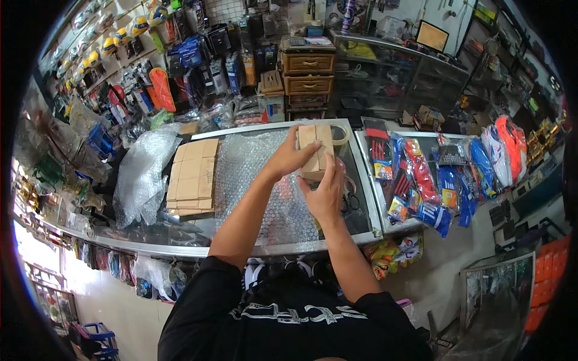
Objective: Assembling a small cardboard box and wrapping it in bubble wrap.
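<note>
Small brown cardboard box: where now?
Head view, just right of centre: small brown cardboard box held between left hand and right hand, immediately left of the yellowish tape roll.

Balls (139,26) are being displayed high at left. Small items (310,41) are being carried by a wooden drawer unit (308,74).

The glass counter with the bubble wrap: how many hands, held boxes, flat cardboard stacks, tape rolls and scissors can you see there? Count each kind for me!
Bare left hand and bare right hand: 2
Small brown cardboard box: 1
Flat brown cardboard stack: 1
Round tape roll: 1
Dark-handled scissors: 1
Total: 6
</note>
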{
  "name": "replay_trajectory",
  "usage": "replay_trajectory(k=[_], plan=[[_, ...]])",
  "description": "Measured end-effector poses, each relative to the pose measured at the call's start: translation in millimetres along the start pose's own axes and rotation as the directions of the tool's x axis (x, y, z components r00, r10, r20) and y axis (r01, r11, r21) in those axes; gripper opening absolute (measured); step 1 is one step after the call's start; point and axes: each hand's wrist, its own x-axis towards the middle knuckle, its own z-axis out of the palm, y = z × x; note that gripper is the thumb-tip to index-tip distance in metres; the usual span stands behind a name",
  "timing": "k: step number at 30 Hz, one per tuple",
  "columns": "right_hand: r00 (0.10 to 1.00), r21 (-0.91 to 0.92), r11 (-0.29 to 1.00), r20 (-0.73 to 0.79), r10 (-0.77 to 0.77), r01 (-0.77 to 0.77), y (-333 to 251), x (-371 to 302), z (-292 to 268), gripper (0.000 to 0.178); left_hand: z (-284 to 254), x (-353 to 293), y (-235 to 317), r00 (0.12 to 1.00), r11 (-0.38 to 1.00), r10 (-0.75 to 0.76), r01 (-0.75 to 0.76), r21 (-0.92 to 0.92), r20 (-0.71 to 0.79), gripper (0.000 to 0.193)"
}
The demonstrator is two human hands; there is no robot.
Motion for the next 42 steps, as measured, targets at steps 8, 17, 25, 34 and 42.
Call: replay_trajectory(k=[8,17,25,34,42], plan=[[0.957,0.281,0.917,-0.023,-0.288,0.283,-3.5,-1.6,0.1,0.098,-47.6,-39.0,4.3,0.989,0.972,-0.088,0.06,-0.227,-0.116,0.058],[0.897,0.563,0.8,0.217,-0.385,0.207,-2.5,-12.1,8.2,0.084,-84.4,-146.8,-34.2,0.94,0.997,-0.052,0.031,-0.068,-0.338,0.056],[0.847,0.528,0.838,0.376,-0.375,0.137,7.0,-21.0,14.4,0.085,-74.9,-196.1,-43.0,0.916,0.996,0.031,0.007,0.092,-0.401,0.058],[0.891,0.435,0.878,0.292,-0.349,0.202,-10.4,-21.4,1.7,0.079,-80.1,-230.8,-59.9,0.901,0.902,0.28,-0.129,0.413,-0.331,0.062],[0.944,0.373,0.915,0.218,-0.249,0.155,-11.9,-26.5,-4.1,0.071,-71.7,-250.3,-46.0,0.968,0.754,0.244,-0.228,0.616,0.06,0.039]])
